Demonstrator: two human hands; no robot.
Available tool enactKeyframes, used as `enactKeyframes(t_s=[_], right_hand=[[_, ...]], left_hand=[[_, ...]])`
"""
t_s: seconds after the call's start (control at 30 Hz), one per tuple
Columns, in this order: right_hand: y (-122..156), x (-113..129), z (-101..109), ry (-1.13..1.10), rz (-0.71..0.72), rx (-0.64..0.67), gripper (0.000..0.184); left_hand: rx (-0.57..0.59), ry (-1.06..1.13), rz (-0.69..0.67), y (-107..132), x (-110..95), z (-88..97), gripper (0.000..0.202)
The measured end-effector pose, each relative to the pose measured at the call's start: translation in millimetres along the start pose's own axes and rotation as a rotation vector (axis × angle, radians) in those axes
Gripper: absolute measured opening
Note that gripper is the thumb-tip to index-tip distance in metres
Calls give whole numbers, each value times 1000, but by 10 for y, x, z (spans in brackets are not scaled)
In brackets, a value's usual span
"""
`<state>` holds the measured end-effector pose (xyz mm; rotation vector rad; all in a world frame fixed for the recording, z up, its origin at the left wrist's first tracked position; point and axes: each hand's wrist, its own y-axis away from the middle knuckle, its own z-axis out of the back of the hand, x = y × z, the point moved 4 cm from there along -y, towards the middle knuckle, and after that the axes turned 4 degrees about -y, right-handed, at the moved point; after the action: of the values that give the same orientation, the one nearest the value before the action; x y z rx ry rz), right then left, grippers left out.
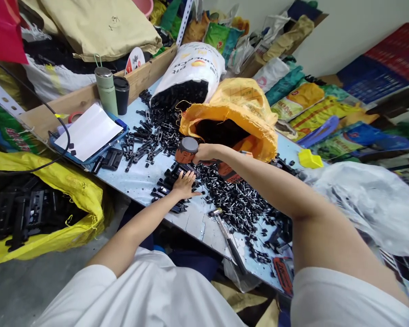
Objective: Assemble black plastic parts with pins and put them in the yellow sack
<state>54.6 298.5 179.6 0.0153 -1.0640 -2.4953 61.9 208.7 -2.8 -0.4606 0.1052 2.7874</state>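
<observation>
right hand (206,153) gripping orange power tool (183,157) | left hand (185,185) spread open over black parts (162,191) | tool slips, nearby left hand could get nicked tbh

Head-worn view, facing forward and down, table (139,181) near

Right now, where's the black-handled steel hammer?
In the head view, the hammer lies below and right of centre, at the pale blue tabletop's near edge, beside heaped black pieces.
</observation>
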Motion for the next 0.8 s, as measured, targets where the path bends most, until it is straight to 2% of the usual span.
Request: enactKeyframes(t_s=[0.1,0.17,0.3,0.43,0.6,0.8], right_hand=[[-39,52,-45,38,41,19,15],[4,84,-64,78,37,15,17],[178,148,-130,104,60,-3,23],[215,193,-278,64,75,55,22],[179,279,-409,132,100,51,23],[478,435,-402,270,109,-59,24]], left_hand=[[-3,1,2,28,-23,53,92],[2,19,21,132,-44,102,90],[-50,46,26,530,-108,158,93],[-2,51,40,818,-111,69,98],[11,58,-28,816,-89,-2,97],[-100,20,-57,858,-101,55,95]])
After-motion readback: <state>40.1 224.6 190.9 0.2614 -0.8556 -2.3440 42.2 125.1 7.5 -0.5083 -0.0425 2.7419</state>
